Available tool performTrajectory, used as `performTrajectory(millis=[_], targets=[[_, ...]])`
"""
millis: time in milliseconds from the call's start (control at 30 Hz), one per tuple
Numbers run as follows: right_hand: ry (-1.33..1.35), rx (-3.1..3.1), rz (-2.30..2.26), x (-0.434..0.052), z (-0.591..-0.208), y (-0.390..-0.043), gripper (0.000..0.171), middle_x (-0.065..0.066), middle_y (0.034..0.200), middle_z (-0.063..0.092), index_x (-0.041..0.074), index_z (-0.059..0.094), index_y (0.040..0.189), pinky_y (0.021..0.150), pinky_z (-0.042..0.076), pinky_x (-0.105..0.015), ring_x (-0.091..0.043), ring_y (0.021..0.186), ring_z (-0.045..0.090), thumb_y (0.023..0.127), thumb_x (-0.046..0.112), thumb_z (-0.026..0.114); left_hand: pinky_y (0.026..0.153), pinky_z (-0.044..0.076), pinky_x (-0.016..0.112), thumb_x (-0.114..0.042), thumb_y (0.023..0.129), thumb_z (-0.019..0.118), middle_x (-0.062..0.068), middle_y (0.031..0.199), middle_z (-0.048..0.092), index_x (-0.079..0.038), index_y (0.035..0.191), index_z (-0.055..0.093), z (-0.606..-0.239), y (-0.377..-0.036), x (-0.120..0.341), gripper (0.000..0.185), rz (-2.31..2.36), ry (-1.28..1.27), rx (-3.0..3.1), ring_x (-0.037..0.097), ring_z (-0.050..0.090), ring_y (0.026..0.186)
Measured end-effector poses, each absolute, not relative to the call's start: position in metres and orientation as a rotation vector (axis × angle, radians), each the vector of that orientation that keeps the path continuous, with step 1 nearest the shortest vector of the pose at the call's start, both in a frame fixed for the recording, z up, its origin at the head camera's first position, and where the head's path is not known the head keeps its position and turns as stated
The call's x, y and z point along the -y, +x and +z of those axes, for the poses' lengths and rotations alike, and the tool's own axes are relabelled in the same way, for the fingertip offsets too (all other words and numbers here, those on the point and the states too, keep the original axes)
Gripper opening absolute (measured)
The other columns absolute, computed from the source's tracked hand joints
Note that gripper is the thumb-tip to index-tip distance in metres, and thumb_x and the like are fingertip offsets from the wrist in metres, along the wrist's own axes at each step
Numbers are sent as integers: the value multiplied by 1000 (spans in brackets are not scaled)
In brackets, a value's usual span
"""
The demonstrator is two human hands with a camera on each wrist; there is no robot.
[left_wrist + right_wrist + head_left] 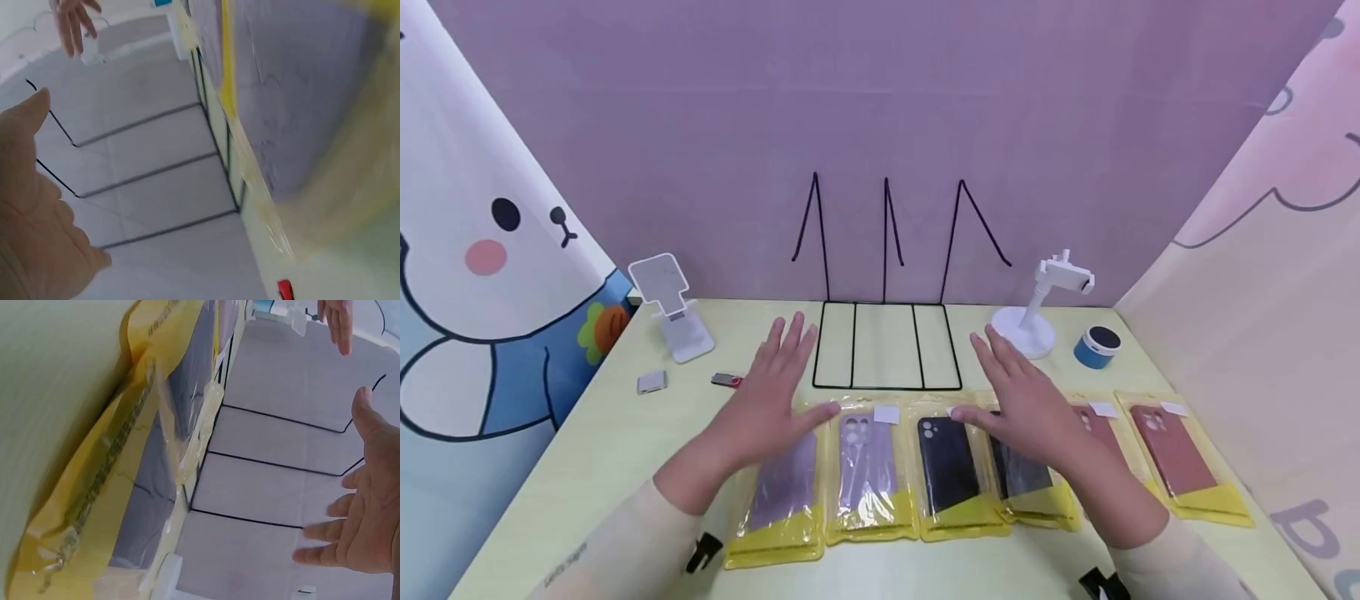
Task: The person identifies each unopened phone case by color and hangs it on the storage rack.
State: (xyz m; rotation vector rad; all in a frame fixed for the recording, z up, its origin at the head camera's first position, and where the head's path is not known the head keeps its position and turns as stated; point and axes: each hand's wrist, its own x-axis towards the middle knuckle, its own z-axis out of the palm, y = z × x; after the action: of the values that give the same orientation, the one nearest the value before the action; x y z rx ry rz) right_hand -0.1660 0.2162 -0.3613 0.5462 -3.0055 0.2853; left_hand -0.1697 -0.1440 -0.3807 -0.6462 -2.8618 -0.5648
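Both hands hover over a row of yellow-edged phone case packages, fingers straight and thumbs pointing inward. My left hand [767,404] is above the leftmost purple phone case [784,483], holding nothing. Beside that lies a second purple case [867,462] in clear wrapping. My right hand [1026,404], likewise holding nothing, is over a dark case [1026,475], partly covering it. Between the hands lies a black case [947,467]. Two reddish cases [1172,450] lie at the right, one partly hidden by the right forearm. Behind the row stands a black wire rack [887,388] with three upright hooks.
At the back left is a white phone stand [688,337], with a small grey block [652,382] and a red-and-grey USB stick [726,380] nearer. A white stand with a round base [1024,333] and a blue cylinder [1096,348] are at the back right. A purple wall rises behind.
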Motion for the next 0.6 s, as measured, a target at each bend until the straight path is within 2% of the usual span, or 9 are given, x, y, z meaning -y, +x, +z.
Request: performTrajectory(millis=[67,167,267,433,600], targets=[[547,3046,380,-218,-363,-172,99,-12,163,23,19,18,159,111,35,-62,-39,146,29,84,70,59,120,16,60,-72,89,46,-7,163,-20,-29,157,-10,-380,-186,150,98,-724,-656,2902,22,-15,151],[556,3117,490,-220,-370,-185,88,-14,151,44,14,36,152,105,43,-59,-37,135,46,86,67,59,118,21,61,-69,91,48,-5,165,-14,-28,159,-1,-382,-214,160,93,-912,-678,2980,27,1,153],[578,3202,517,-222,-381,-201,79,-13,141,56,11,47,146,101,48,-55,-34,126,55,88,62,61,119,21,60,-66,93,49,0,166,-7,-25,159,9,-391,-242,166,87,-962,-698,3087,34,13,151],[611,3341,416,-220,-398,-222,69,-10,134,61,10,55,139,101,49,-51,-31,124,56,87,55,67,121,17,58,-60,94,54,5,167,-3,-21,159,12,-411,-272,166,87,-888,-710,3242,35,12,151],[690,3355,291,-217,-408,-233,54,-11,129,63,11,63,130,97,48,-51,-34,122,54,91,48,66,122,16,53,-50,93,62,13,165,7,-10,158,13,-423,-283,164,91,-795,-749,3319,35,13,151]])
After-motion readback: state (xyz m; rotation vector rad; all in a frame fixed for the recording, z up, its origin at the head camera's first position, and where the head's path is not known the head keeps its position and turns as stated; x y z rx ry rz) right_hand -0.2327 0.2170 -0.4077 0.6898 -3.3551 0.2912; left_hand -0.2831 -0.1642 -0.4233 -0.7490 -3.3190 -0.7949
